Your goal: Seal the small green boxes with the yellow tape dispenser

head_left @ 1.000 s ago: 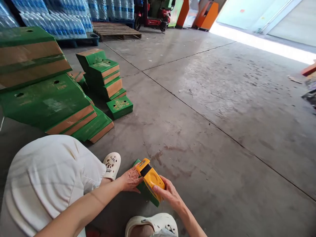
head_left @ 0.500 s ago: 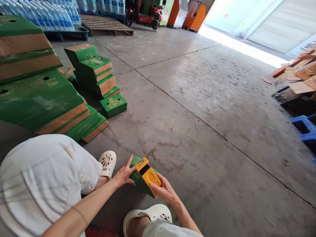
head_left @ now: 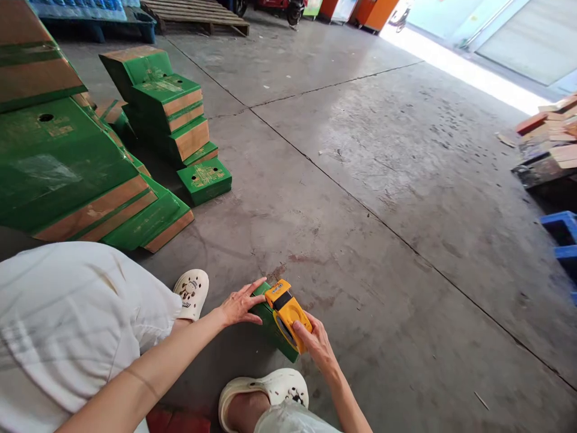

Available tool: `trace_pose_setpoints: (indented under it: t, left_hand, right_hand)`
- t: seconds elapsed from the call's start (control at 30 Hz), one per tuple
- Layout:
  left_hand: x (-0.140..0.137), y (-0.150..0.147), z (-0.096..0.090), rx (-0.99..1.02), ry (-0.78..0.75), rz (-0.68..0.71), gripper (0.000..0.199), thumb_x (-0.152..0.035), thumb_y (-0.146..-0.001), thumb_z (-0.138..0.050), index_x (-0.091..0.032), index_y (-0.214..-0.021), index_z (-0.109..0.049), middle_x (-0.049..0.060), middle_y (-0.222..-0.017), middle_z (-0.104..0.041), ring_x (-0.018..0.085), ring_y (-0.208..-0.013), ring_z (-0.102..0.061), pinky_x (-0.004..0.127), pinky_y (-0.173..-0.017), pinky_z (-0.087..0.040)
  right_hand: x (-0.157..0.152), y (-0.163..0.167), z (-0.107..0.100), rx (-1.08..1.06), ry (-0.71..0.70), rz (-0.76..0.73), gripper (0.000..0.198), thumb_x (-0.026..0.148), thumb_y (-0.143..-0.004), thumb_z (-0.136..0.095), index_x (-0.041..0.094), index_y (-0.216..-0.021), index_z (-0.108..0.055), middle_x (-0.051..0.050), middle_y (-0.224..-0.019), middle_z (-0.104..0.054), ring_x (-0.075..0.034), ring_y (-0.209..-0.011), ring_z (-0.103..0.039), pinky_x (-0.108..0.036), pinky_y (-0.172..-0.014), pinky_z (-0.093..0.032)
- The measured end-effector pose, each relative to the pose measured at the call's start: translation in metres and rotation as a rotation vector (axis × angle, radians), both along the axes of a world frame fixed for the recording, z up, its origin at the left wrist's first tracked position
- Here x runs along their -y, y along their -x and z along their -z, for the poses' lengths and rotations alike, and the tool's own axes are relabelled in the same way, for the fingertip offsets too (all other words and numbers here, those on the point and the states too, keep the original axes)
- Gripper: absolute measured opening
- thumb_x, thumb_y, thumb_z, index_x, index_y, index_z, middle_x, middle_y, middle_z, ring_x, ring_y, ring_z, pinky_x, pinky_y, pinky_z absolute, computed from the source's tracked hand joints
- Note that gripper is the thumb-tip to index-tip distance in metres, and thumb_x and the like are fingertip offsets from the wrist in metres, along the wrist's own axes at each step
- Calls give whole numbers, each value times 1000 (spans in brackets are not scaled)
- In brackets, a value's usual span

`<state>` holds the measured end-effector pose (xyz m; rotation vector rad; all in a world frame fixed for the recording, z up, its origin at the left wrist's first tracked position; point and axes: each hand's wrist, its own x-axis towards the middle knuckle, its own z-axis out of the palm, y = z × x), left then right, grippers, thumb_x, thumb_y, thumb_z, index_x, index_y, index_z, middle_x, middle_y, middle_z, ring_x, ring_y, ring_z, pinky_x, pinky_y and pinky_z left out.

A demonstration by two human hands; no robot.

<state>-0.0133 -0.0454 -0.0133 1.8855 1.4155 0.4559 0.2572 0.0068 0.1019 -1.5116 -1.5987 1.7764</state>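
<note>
A small green box (head_left: 274, 335) lies on the floor between my feet. My right hand (head_left: 315, 341) is closed round a yellow tape dispenser (head_left: 295, 316), which lies tilted along the top of this box and covers much of it. A grey rim of the tape roll shows at the dispenser's near side. At the box's far left end, my left hand (head_left: 240, 307) touches it with fingers spread. Whether tape is stuck to the box there, I cannot make out.
Stacked green and brown cartons (head_left: 175, 114) stand to the left. A wooden pallet (head_left: 193, 17) is at the back, blue crates (head_left: 561, 228) and cardboard (head_left: 552, 135) on the right. My white clogs (head_left: 193, 293) flank the box; something red (head_left: 178, 420) lies below.
The tape dispenser has shifted right in view and tilted, showing its roll side. Both hands and the green box also sit further right in view. My view has dipped.
</note>
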Motion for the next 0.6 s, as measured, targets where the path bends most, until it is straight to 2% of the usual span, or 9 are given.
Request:
trace_pose_setpoints:
  t: [0.03,0.1,0.17,0.2,0.23,0.33,0.47,0.53,0.6]
  left_hand:
    - [-5,1,-1,-13,22,48,95,-59,-77,-92,-43,-160,-48,5,-183,-7,41,-160,-32,59,-119,-49]
    - [-15,2,-2,-31,42,143,125,-67,-66,-95,-39,-169,-30,12,-182,-13,47,-164,-17,72,-123,-36]
    - [-21,2,1,-33,20,191,141,-72,-60,-95,-33,-173,-20,17,-179,-22,50,-164,-10,81,-125,-17]
    - [-23,1,4,-21,1,196,144,-73,-59,-95,-31,-173,-19,19,-177,-26,50,-164,-10,81,-126,-12]
    - [-24,1,8,6,-19,195,145,-74,-59,-95,-28,-174,-19,20,-176,-29,49,-164,-12,78,-128,-11]
    - [-25,3,17,116,-65,193,145,-73,-54,-97,-21,-171,-29,23,-170,-37,47,-163,-18,65,-132,-24]
    - [-25,7,21,172,-101,194,141,-74,-51,-98,-18,-166,-40,23,-164,-44,47,-160,-22,63,-131,-29]
    - [-26,9,19,164,-119,197,130,-74,-56,-96,-20,-163,-47,21,-164,-44,46,-159,-25,61,-131,-31]
    - [-26,10,15,142,-138,183,106,-73,-69,-90,-24,-157,-56,18,-163,-47,43,-157,-31,57,-130,-35]
  right_hand:
    - [1,-1,0,3,5,1,71,78,-76,-78,14,-106,-80,-8,-91,-75,-22,-78,-64,-32,-70,-53]
    - [4,-2,-1,14,7,-7,70,79,-78,-76,15,-108,-79,-8,-93,-74,-23,-81,-64,-32,-73,-54]
    - [6,-4,-1,30,-7,-7,69,78,-79,-75,16,-108,-79,-8,-94,-73,-24,-83,-64,-32,-74,-55]
    - [6,-4,-1,36,-8,-5,68,78,-79,-75,17,-108,-79,-8,-94,-73,-24,-83,-64,-33,-74,-55]
    - [7,-4,0,41,-6,2,67,79,-79,-75,17,-107,-79,-8,-94,-73,-24,-82,-63,-33,-73,-54]
    - [6,-4,-1,34,5,46,65,79,-80,-74,18,-102,-77,-7,-90,-71,-22,-78,-60,-31,-70,-51]
    - [4,-3,-8,-29,38,60,65,77,-78,-78,17,-102,-77,-5,-87,-69,-19,-75,-58,-28,-68,-48]
    - [3,-1,-14,-54,60,31,66,76,-77,-80,17,-108,-77,-5,-90,-70,-19,-76,-59,-28,-69,-49]
    - [2,0,-19,-52,69,-2,66,76,-77,-81,18,-109,-78,-6,-91,-72,-19,-77,-60,-28,-70,-50]
